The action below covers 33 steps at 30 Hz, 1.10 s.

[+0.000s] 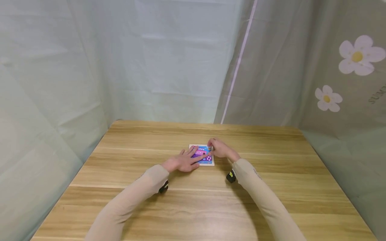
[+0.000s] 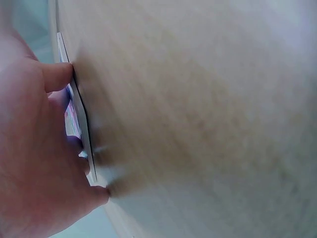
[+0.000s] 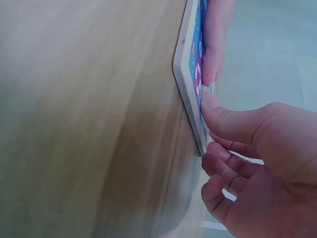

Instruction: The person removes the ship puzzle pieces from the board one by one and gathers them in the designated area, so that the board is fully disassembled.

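A flat picture board [image 1: 202, 164] with a pale rim and a blue, pink and purple print lies on the table. My left hand [image 1: 187, 162] is spread over its left part, with straight fingers across the print. In the left wrist view, fingertips of the left hand [image 2: 44, 134] touch the board's edge [image 2: 81, 116]. At the far right corner, my right hand [image 1: 220, 149] has its thumb and curled fingers around the rim. The right wrist view has the right thumb of that hand [image 3: 277, 148] on the printed face; its fingertips are partly hidden behind the corner.
The wooden table [image 1: 193, 207] extends around the board on all sides. Pale curtains [image 1: 181, 67] hang behind its far edge, and a grey flowered curtain [image 1: 331, 134] hangs at the right. Dark wrist-worn devices [image 1: 231, 176] sit under both sleeves.
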Each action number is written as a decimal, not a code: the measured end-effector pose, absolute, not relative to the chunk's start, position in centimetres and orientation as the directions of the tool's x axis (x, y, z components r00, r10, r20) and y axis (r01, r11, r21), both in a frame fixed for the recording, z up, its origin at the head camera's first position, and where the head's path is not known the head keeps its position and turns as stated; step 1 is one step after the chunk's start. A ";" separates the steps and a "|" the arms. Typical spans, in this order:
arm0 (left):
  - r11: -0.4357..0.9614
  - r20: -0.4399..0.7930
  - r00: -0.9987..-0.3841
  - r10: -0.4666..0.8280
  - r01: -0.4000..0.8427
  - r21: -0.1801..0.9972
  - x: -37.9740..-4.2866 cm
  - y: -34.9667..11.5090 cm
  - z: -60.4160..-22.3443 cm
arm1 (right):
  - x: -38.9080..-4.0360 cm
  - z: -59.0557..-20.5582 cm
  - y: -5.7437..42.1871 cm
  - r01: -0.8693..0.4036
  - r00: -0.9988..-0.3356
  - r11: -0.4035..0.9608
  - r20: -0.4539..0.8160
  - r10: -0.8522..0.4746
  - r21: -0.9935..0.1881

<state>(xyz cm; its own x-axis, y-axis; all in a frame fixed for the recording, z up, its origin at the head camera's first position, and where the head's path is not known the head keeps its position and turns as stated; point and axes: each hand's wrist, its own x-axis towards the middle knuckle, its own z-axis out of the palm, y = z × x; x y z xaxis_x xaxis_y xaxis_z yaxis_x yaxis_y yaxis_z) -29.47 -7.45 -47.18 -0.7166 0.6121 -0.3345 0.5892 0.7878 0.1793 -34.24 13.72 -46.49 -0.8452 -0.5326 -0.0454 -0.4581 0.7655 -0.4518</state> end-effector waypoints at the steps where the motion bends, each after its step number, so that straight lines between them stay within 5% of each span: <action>1: 0.788 -0.334 -0.717 0.612 0.589 0.178 -29.5 -7.4 -47.2 | -34.3 -46.5 13.7 -0.453 -0.846 0.766 -0.051 -0.531 -0.455; 21: 0.787 -0.331 -0.718 0.613 0.593 0.171 -29.7 -7.4 -47.4 | -35.0 -46.8 14.4 -0.339 -0.887 0.674 -0.016 -0.462 -0.656; 33: 0.774 -0.306 -0.713 0.630 0.607 0.178 -29.6 -7.6 -47.7 | -34.9 -47.1 15.0 -0.145 -0.941 0.549 -0.057 -0.334 -0.823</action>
<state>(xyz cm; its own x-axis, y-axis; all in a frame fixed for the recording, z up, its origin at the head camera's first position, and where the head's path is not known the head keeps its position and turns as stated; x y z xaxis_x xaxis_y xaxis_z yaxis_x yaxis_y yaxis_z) -29.62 -7.61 -47.72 -0.7133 0.6303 -0.3065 0.6075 0.7741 0.1781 -34.91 14.99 -47.08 -0.9409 -0.3339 -0.0567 -0.1452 0.5491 -0.8230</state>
